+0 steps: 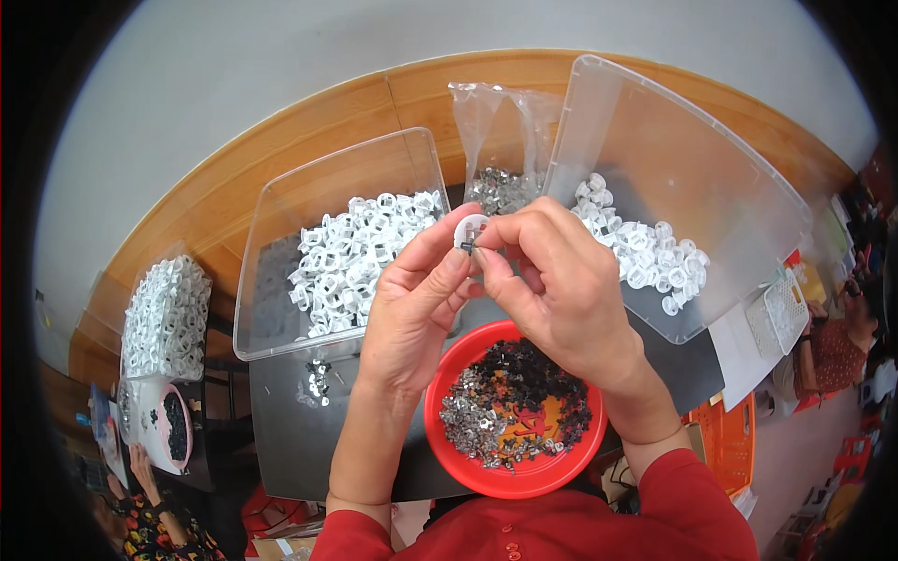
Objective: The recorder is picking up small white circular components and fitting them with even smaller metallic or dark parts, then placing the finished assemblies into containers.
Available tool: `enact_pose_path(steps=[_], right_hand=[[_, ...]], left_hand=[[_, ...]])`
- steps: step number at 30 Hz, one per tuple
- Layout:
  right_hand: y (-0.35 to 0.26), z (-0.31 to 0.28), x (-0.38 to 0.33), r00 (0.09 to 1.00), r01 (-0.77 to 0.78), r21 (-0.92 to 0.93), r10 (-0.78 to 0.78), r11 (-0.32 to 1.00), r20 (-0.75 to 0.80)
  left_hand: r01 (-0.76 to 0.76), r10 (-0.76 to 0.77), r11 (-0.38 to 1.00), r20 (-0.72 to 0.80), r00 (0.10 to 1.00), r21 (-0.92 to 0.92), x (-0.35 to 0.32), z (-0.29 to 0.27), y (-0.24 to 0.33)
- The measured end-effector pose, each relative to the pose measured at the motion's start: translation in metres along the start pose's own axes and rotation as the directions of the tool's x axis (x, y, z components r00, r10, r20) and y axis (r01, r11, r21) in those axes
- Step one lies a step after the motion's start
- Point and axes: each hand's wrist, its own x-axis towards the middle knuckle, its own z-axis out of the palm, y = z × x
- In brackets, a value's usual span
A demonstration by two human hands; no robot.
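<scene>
Above the near middle of the table, my left hand [409, 304] is closed, pinching a small round white plastic part [464, 227] between thumb and fingers. My right hand [566, 271] is closed too, its thumb and forefinger at the part's right side, pressing on a tiny dark piece [469, 247] at the part's opening. Whether the right fingers hold that piece or only touch it is hard to see. Beneath both hands stands a red plastic bowl [437, 439], with silver metal bits [468, 421] on its left and black pieces [524, 369] at its back and right.
White parts fill a clear box [245, 323] on the left; others lie in a tilted clear box [692, 159] on the right. Between them stands a clear bag [477, 117] of metal bits. Loose bits [319, 379] lie on the dark table [290, 449]. Another person's hand [142, 467] is far left.
</scene>
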Motion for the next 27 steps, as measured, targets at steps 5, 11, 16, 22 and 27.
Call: enact_pose_path(steps=[5, 11, 16, 22, 27], right_hand=[[-0.0069, -0.0066, 0.0019, 0.999, -0.02, -0.023, 0.019, 1.0, -0.041], [-0.0065, -0.0072, 0.0007, 0.999, 0.038, -0.091, -0.039, 0.995, -0.008], [-0.0075, -0.0057, 0.0007, 0.999, 0.032, -0.066, -0.033, 0.997, -0.019], [-0.0096, -0.0076, 0.0, 0.996, -0.086, 0.061, 0.088, 0.994, -0.029], [-0.0104, -0.0107, -0.0002, 0.995, -0.097, 0.015, 0.097, 0.995, -0.004]], left_hand=[[-0.009, 0.01, 1.0, 0.037, 0.999, -0.017, -0.0005, -0.0006, -0.0008], [-0.006, 0.008, 0.999, 0.033, 0.999, -0.037, 0.0007, 0.0006, -0.0029], [-0.103, 0.102, 0.99, 0.019, 0.995, 0.095, 0.0, -0.0006, -0.0045], [0.009, -0.001, 0.995, 0.081, 0.997, -0.097, -0.0005, -0.0004, -0.0016], [0.004, 0.005, 0.996, 0.091, 0.996, -0.094, -0.0009, -0.0001, -0.0037]])
